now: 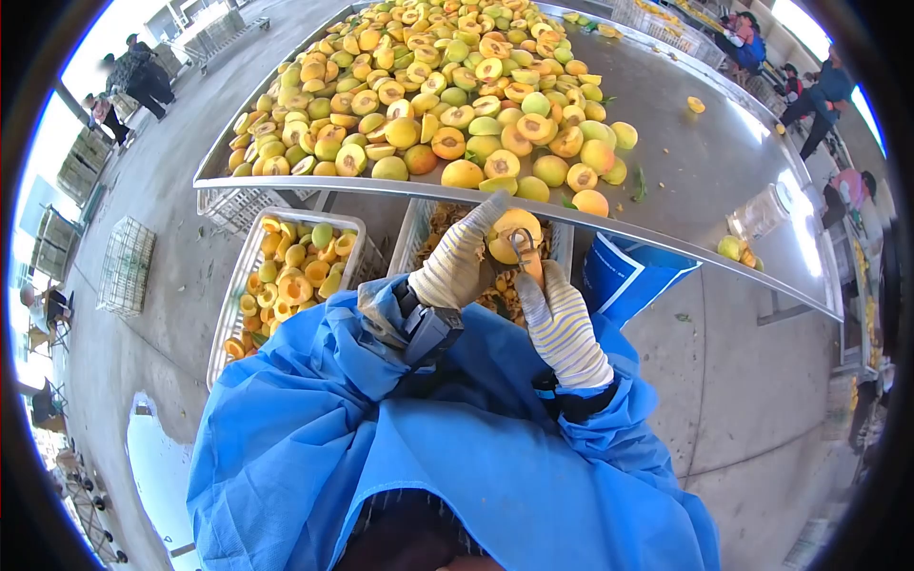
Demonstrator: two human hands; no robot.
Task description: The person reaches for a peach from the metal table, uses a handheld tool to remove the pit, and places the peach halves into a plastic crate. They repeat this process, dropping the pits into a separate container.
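Observation:
Gloved in striped fabric, my left hand [455,259] is closed around a halved yellow fruit [515,228] with its cut face up. My right hand [560,319], in a similar glove, grips a pitting tool [526,257] with an orange-brown handle. The tool's metal loop lies at the fruit's cut face. Both hands are just in front of the metal table's [666,236] near edge, above a crate [409,238] holding brown and orange scraps. A large heap of halved fruit [419,95] covers the table's left and middle part.
At the left, a white crate [226,319] holds pitted halves. A blue bag [619,281] hangs below the table edge on the right. A clear plastic container [759,215] lies near the table's right corner beside some fruit. Other people stand or sit in the background on both sides.

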